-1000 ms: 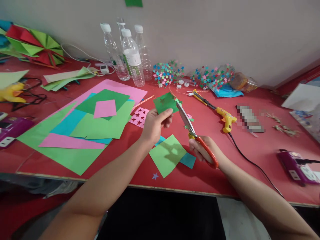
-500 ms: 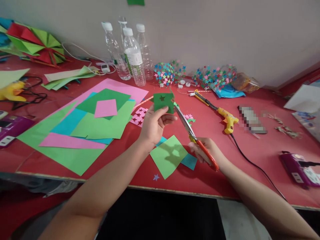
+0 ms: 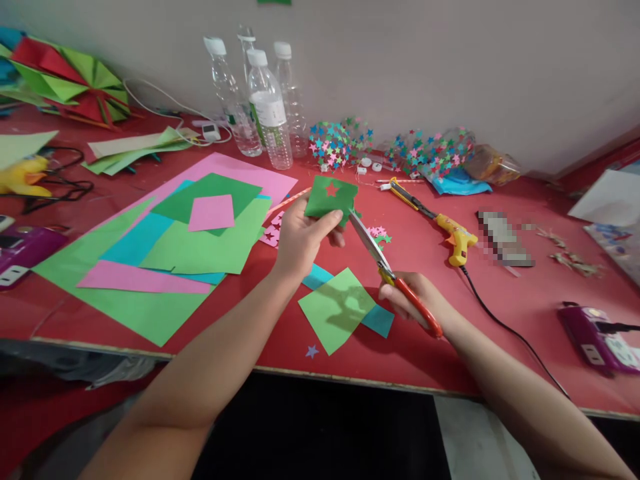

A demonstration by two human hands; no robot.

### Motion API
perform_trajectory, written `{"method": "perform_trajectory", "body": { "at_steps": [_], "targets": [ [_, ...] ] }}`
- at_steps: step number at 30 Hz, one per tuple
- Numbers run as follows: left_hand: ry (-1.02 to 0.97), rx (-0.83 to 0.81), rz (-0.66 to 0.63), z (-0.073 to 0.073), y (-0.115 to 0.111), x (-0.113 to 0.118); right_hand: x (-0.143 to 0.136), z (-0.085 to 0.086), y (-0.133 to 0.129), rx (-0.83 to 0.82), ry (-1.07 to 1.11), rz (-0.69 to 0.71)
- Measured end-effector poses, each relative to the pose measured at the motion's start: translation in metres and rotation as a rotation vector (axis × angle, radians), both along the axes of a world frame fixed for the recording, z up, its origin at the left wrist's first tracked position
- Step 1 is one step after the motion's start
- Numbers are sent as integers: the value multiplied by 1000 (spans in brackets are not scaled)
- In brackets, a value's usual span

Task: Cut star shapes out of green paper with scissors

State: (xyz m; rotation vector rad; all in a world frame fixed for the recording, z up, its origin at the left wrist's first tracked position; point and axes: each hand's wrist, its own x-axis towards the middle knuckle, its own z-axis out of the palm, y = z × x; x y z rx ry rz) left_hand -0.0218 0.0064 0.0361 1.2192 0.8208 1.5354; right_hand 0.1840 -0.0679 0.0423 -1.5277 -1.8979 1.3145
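Observation:
My left hand (image 3: 305,233) pinches a dark green piece of paper (image 3: 319,191) with a star-shaped hole cut through it. In my right hand (image 3: 413,300) are scissors (image 3: 369,238) with red handles, their blade tips at the paper's right edge. Below lie a light green square (image 3: 327,310) and a blue strip (image 3: 380,321) of paper. A small purple star (image 3: 312,351) rests near the table's front edge. Small pink and green cut stars (image 3: 381,237) lie behind the blades. A pink sheet with star holes (image 3: 273,233) is partly hidden by my left hand.
Large coloured sheets (image 3: 165,307) overlap on the left. Plastic bottles (image 3: 273,127) stand at the wall beside star-covered clear pieces (image 3: 333,143). Rightward are a yellow glue gun (image 3: 454,239) with a cord, a utility knife (image 3: 407,197) and a purple power strip (image 3: 600,340).
The green paper has turned and tilted flatter, so its star hole now shows red behind it. My left thumb has shifted along its lower edge; the scissors stay close to the paper.

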Motion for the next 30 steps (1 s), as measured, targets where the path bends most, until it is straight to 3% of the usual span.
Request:
{"method": "perform_trajectory", "body": {
  "at_steps": [22, 30],
  "targets": [
    [46, -7, -127, 5, 1, -4, -3, 2, 0, -74, 26, -93],
    [12, -49, -132, 6, -1, -3, 1, 4, 0, -46, 53, 7]
  ]
}}
